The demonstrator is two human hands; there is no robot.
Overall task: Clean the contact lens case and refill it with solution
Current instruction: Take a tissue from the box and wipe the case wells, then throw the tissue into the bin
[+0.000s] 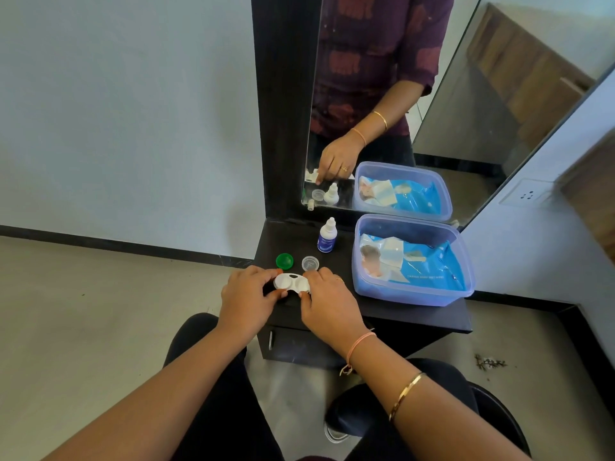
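the white lens case [291,283] sits between both hands. the left hand [248,299] pinches its left end. the right hand [327,306] pinches its right end.

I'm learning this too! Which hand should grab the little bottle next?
Probably the right hand: the bottle stands straight beyond it, while the left hand is farther off and could steady the case.

Soft, even daylight, faint shadows, sharp centre, wide-angle bending at the edges.
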